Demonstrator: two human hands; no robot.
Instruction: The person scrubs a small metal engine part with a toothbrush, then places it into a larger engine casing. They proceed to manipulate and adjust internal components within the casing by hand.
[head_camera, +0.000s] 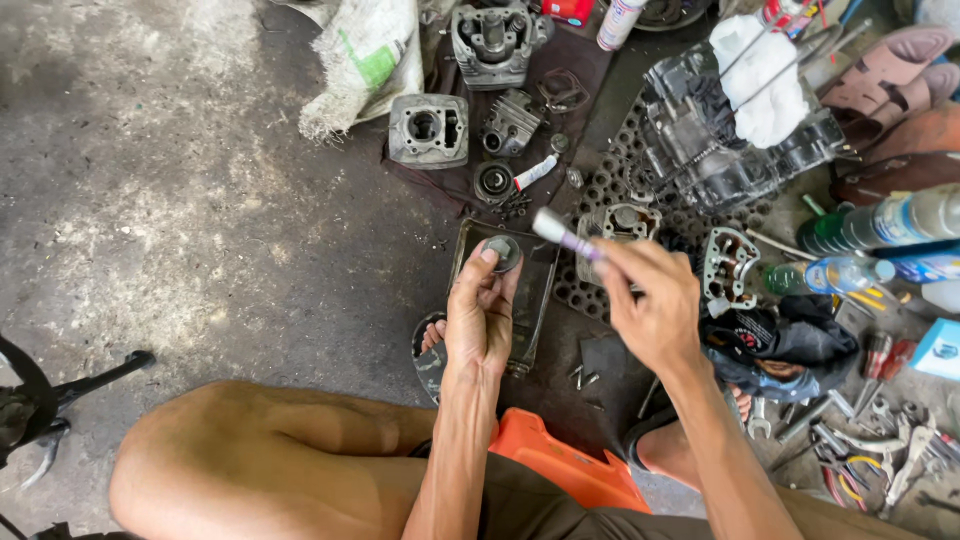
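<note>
At the far left a dark stand leg (95, 375) juts over the bare concrete floor (150, 180). The person squats on an orange stool (560, 465), knees wide.

The left hand (480, 320) is raised palm-up over a shallow dark tray (535, 290), forearm running straight up from the lap. Its grip is closed on a small round grey metal part (502, 252), pinched between thumb and fingertips and held face-up above the tray.

The right hand (650, 310) comes in from the right, wrist bent inward, fingers closed round the handle of a small brush (565, 237); the pale bristle end points toward the round part and sits just beside it, though whether the two are touching I cannot tell.

As for progress, the part looks dull grey and greasy, so I judge the brushing is under way, not finished. Beyond the hands, many engine pieces lie apart: a cylinder block (428, 130), a cylinder head (497, 40), and an open crankcase (720, 140) with a white rag (765, 80) on it. Farther right lie plastic bottles (880, 222), a dark cloth (790, 345) and scattered wrenches (870, 440).
</note>
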